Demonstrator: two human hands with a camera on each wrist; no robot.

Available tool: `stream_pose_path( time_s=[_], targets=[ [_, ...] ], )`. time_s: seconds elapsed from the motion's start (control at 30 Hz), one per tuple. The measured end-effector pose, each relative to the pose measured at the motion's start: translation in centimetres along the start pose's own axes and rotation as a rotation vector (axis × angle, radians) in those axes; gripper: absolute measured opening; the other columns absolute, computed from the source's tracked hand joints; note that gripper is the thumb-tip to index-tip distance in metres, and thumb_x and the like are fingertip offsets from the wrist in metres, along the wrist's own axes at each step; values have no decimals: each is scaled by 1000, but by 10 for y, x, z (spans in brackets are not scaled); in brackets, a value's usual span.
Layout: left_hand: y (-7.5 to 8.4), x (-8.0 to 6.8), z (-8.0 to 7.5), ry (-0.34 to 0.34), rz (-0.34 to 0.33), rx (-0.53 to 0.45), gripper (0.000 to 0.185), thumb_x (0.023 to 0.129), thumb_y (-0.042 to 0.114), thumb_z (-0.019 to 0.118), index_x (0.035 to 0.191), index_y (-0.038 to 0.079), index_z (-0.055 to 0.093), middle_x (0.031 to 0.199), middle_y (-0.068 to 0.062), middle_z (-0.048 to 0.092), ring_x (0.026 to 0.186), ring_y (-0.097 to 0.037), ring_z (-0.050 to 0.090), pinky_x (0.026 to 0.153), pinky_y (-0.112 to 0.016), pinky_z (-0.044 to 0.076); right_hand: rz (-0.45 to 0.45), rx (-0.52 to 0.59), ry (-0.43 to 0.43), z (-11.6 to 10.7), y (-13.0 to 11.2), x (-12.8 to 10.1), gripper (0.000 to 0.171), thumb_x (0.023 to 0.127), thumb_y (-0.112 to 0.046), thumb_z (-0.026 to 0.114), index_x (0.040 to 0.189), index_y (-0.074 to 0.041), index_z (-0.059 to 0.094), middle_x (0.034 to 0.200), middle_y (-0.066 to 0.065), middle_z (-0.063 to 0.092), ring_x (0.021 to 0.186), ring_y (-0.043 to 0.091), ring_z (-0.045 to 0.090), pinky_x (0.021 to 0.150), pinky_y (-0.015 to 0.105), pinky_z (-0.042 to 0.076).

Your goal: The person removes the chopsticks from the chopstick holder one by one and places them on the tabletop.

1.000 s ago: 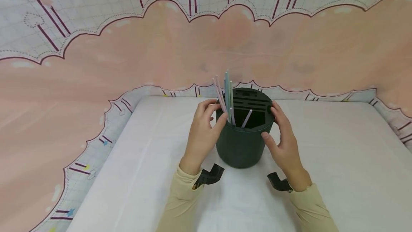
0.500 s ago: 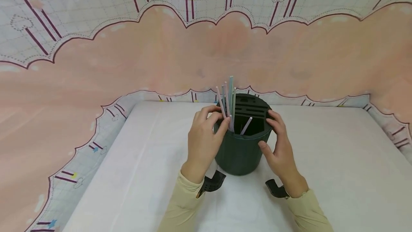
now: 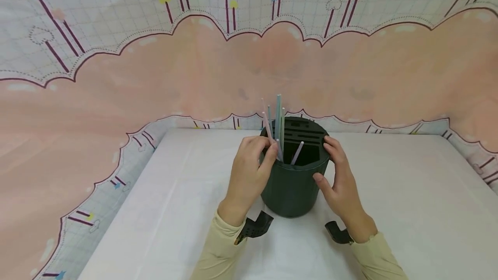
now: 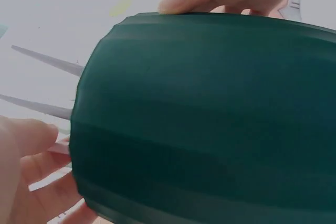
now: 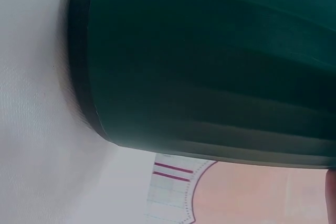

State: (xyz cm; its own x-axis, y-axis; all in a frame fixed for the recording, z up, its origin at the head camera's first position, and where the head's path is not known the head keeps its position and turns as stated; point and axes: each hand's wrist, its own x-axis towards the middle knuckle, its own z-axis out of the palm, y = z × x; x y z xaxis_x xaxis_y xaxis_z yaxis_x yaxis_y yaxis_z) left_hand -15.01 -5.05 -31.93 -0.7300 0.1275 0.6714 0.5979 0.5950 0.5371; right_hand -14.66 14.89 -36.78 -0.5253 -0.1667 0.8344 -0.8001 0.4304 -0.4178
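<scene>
Head view, from the left of the frame: my left hand (image 3: 249,172) sits just left of centre against the side of the dark green holder (image 3: 292,185), its fingers curled round the bundle of pastel straws (image 3: 275,124) at the rim. Those straws stand nearly upright in the holder's left part, pink, blue and pale green tips rising above it toward the pink cloud-patterned backdrop (image 3: 116,98). One lilac straw (image 3: 297,152) leans alone in the open compartment at centre. The holder stands on the white counter (image 3: 408,211), in the middle of the frame, with a slotted insert across its far half. Right of it, my right hand (image 3: 340,182) clasps the holder's wall, thumb on the near side, fingers curved over the rim.

Left wrist view shows the ribbed green wall filling the frame, my fingertips (image 4: 31,140) at lower left pinching straw ends.
</scene>
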Motion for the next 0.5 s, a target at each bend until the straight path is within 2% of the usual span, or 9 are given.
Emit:
stream_pose_path(
  time_s=[0.13,0.27,0.4,0.5],
  targets=[
    [-1,-2,0,-13,-17,-15,28,95,33,41,86,14,59,91,4,58,98,-8,46,79,-28,42,35,-31,-19,-1,7,-7,66,89,-47,44,127,6,35,137,20,32,125,27,32,100,21,27],
    [2,-4,1,11,-33,-41,29,95,35,39,85,14,58,87,4,55,92,-7,49,73,-27,43,49,-15,-29,-2,2,-6,66,89,-46,45,127,8,35,136,21,31,125,28,31,100,21,27],
    [9,-6,0,61,-6,-92,25,95,31,42,89,12,58,87,5,57,87,-6,50,72,-27,44,48,-2,-29,-3,-7,-3,66,90,-44,45,125,11,34,134,25,31,125,30,32,100,20,26],
    [15,-7,-5,101,25,-173,19,94,25,46,93,10,58,90,3,59,88,-7,53,77,-27,45,42,-1,-29,-4,-9,-2,66,90,-43,44,124,12,35,133,27,32,124,30,32,100,20,26]
  ],
)
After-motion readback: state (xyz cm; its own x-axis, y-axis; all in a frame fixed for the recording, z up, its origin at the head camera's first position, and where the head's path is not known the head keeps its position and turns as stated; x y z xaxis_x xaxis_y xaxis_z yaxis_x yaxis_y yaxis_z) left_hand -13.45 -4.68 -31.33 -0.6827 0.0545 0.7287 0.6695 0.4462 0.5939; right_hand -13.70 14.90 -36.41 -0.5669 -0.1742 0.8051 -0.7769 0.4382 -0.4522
